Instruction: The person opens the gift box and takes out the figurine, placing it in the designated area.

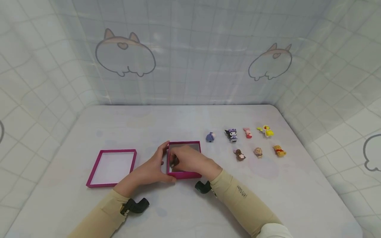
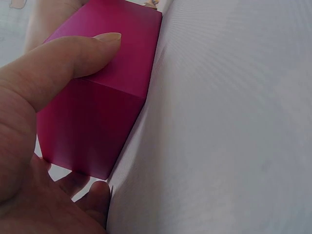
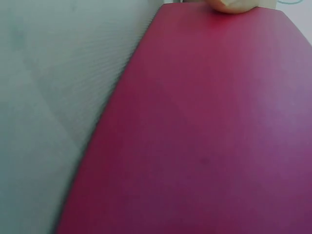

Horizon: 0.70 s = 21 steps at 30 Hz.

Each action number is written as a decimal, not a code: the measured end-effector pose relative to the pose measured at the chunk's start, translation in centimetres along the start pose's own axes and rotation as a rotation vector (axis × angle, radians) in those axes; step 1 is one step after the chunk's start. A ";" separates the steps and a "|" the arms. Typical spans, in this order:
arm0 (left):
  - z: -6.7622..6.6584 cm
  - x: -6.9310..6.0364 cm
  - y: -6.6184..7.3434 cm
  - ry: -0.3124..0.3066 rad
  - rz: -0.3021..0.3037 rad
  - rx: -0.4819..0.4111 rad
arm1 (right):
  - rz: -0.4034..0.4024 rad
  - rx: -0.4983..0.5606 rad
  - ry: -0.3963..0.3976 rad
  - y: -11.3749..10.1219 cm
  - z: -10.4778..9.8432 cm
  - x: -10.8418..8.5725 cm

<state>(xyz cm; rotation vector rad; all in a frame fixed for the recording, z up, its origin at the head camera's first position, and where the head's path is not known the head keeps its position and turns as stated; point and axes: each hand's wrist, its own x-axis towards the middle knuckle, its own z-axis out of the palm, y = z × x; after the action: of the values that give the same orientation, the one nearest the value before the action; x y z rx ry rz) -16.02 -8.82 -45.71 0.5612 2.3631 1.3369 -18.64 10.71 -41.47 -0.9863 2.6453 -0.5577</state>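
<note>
A magenta open-topped box (image 1: 186, 175) sits mid-table. My left hand (image 1: 153, 168) grips it at the left side, the thumb (image 2: 92, 53) against its front wall and the other fingers along the left and far side. In the head view my right hand (image 1: 189, 160) reaches down inside the box with bent fingers. Its fingertips are in shadow near the left inner wall, and whether they pinch something small cannot be made out. The right wrist view is mostly filled by the box's outer wall (image 3: 195, 122), with the left thumb (image 3: 234, 5) at its top edge.
Left of the box lies a shallow magenta-rimmed lid (image 1: 111, 168), its white inside up. Several small figurines stand or lie to the right, among them a blue donkey (image 1: 210, 137), a black-and-purple figure (image 1: 232, 135), a yellow-and-white one (image 1: 266, 131) and a bear in red (image 1: 279, 151).
</note>
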 end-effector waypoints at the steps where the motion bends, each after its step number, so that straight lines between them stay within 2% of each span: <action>1: 0.0 0.0 0.0 -0.002 0.007 0.001 | 0.001 -0.010 0.001 0.0 0.0 0.0; 12: -0.2 -0.1 0.2 -0.005 0.021 -0.012 | 0.005 -0.123 -0.017 0.0 0.1 0.2; 18: -0.2 -0.1 0.3 -0.007 0.016 -0.011 | 0.027 -0.147 -0.036 -0.1 0.0 0.3; 21: -0.2 -0.1 0.3 -0.007 0.016 -0.010 | 0.040 -0.119 -0.015 -0.2 -0.4 0.0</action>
<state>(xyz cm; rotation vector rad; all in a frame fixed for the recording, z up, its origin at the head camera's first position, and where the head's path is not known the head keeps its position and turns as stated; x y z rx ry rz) -16.00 -8.87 -45.39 0.5823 2.3493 1.3511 -18.66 10.67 -41.05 -0.9640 2.7048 -0.3860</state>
